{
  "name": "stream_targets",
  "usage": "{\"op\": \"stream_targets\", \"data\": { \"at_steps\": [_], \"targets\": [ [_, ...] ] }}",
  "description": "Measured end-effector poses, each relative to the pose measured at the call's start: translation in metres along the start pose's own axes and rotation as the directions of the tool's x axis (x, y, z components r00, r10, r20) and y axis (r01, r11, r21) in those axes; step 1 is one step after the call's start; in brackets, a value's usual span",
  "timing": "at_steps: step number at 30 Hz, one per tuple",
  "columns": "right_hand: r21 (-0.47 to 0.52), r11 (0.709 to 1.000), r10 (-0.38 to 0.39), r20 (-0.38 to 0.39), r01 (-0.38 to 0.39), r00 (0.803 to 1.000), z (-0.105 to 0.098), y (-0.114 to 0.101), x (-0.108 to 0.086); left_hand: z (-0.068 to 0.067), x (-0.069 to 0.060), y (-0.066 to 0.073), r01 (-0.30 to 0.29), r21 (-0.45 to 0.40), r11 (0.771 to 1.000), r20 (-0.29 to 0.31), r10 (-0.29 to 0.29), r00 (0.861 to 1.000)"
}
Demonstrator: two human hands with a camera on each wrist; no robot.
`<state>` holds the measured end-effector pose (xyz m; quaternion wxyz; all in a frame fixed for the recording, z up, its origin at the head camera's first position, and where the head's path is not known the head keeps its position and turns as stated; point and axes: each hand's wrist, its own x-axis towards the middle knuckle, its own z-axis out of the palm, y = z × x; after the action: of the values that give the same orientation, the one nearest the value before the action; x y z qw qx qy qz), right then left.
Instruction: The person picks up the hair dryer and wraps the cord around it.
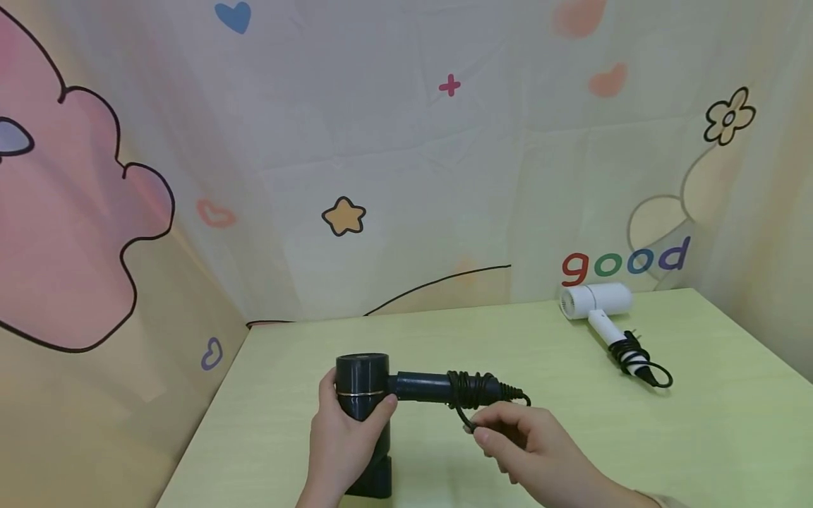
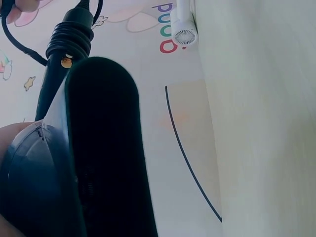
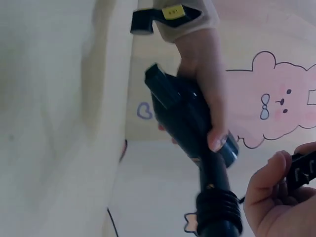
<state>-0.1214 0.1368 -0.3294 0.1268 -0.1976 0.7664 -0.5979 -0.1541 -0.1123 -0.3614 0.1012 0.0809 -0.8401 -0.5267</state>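
Note:
My left hand (image 1: 343,444) grips the barrel of a dark blue hair dryer (image 1: 422,386), fingers behind it and thumb near the handle joint. The barrel stands upright above the table, and the handle points right. A flat dark nozzle (image 2: 103,138) sits on the barrel's lower end. Around the handle's end winds a black cord (image 1: 468,389) in several coils. Just below the coils, my right hand (image 1: 546,451) pinches the cord's end with thumb and fingers. The right wrist view shows a black plug (image 3: 302,172) in that hand, partly cut off by the frame.
A white hair dryer (image 1: 612,300), its black cord wound around the handle, lies at the back right of the pale green table (image 1: 711,437). Behind the table hangs a printed curtain (image 1: 406,162) with hearts, a star and the word "good".

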Motion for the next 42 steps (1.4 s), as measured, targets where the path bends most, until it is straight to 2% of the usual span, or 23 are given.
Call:
{"op": "stream_targets", "data": {
  "at_steps": [9,14,17,21,26,30,36,42],
  "targets": [
    [0.181,0.982,0.038,0.111,-0.058,0.993,0.016,0.021,0.005,-0.001,0.000,0.001,-0.002,-0.036,0.999,-0.036,0.001,0.999],
    [0.285,0.958,-0.043,0.202,-0.016,0.978,0.022,0.034,0.011,-0.003,0.000,0.002,-0.008,-0.084,0.996,-0.028,0.005,1.000],
    [0.353,0.936,-0.086,0.255,-0.010,0.963,0.023,0.041,0.015,-0.004,0.000,0.002,0.008,-0.140,0.990,-0.001,-0.008,1.000],
    [0.424,0.903,-0.085,0.318,-0.062,0.944,0.021,0.048,0.019,-0.005,0.000,0.002,0.043,-0.193,0.980,0.034,-0.038,0.999],
    [0.447,0.890,-0.087,0.360,-0.090,0.929,0.018,0.059,0.026,-0.006,0.000,0.003,0.074,-0.213,0.974,0.066,-0.062,0.996],
    [0.450,0.888,-0.088,0.374,-0.098,0.923,0.009,0.067,0.033,-0.007,-0.001,0.004,0.092,-0.240,0.966,0.110,-0.067,0.992],
    [0.501,0.858,-0.116,0.403,-0.112,0.908,-0.007,0.076,0.043,-0.007,-0.001,0.003,0.111,-0.231,0.967,0.169,-0.073,0.983],
    [0.491,0.862,-0.087,0.391,-0.127,0.916,-0.016,0.077,0.048,-0.008,-0.002,0.004,0.142,-0.212,0.967,0.257,-0.085,0.963]
  ]
}}
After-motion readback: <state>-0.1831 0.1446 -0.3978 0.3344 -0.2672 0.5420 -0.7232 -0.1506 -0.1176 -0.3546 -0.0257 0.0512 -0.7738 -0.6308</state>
